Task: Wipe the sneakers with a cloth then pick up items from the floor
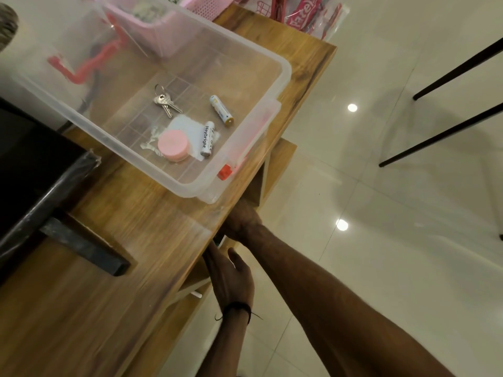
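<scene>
Keys (165, 102), batteries (221, 110) and cap (173, 145) lie in bin (280, 77), probably collected. Left hand (231, 276) and right hand (241, 220) reach under tabletop (136, 227); fingers hidden, grip unclear. Sneakers, cloth unseen.

Keys (163, 101), two batteries (221, 110) and a cap (173, 145) lie in the bin (283, 69) on the table (114, 268).
</scene>
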A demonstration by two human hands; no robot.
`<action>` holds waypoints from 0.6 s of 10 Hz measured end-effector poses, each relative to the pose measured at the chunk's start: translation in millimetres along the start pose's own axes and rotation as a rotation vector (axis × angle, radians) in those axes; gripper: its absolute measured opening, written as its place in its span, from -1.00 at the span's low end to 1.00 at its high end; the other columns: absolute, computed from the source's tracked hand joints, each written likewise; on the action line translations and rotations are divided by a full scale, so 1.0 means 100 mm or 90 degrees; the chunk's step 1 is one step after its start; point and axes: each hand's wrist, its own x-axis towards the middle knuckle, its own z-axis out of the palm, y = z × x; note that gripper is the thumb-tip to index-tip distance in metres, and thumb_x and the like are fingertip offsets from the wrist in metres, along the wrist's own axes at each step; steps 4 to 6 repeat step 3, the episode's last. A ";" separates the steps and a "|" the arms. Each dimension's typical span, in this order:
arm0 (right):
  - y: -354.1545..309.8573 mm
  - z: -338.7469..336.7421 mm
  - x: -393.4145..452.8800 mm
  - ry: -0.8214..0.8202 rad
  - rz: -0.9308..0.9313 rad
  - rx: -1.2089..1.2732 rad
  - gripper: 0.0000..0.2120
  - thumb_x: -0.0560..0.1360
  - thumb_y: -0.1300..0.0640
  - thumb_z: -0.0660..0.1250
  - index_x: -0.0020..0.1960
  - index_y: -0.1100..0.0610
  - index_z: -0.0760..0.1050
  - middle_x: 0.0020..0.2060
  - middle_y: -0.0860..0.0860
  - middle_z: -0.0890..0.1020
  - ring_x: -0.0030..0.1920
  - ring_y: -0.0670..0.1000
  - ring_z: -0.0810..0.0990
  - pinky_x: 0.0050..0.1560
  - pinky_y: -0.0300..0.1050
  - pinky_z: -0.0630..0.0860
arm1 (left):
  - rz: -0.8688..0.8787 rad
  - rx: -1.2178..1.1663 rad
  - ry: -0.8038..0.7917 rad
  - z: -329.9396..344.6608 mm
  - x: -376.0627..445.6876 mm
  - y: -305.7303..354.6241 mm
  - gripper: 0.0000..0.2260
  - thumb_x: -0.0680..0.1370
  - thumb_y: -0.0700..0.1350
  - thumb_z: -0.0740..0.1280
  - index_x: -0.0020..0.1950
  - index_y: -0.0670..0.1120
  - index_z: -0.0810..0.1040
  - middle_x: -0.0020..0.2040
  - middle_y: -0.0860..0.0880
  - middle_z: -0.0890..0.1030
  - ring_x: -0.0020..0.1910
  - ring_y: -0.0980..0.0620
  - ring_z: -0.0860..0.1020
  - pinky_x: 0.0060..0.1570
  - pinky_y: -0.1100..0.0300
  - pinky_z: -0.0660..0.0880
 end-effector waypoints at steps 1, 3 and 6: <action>-0.05 -0.19 -0.11 -0.004 -0.009 -0.102 -0.67 0.59 0.11 0.34 0.33 0.18 0.51 0.27 0.16 0.57 0.27 0.19 0.54 0.25 0.05 0.51 | 0.094 0.073 0.006 -0.02 0.03 -0.02 -0.37 0.62 -0.19 0.30 0.63 -0.16 0.07 0.61 -0.15 0.13 0.54 0.06 0.04 0.49 -0.13 0.28; 0.01 -0.49 -0.55 0.100 -0.092 -0.121 -0.66 0.55 0.18 0.33 0.30 0.23 0.52 0.13 0.18 0.65 0.05 0.18 0.64 0.03 0.01 0.59 | 0.158 0.098 -0.008 -0.19 0.09 0.26 -0.31 0.60 -0.12 0.36 0.63 -0.15 0.07 0.61 -0.19 0.17 0.58 -0.13 0.16 0.46 -0.21 0.32; 0.01 -0.49 -0.55 0.100 -0.092 -0.121 -0.66 0.55 0.18 0.33 0.30 0.23 0.52 0.13 0.18 0.65 0.05 0.18 0.64 0.03 0.01 0.59 | 0.158 0.098 -0.008 -0.19 0.09 0.26 -0.31 0.60 -0.12 0.36 0.63 -0.15 0.07 0.61 -0.19 0.17 0.58 -0.13 0.16 0.46 -0.21 0.32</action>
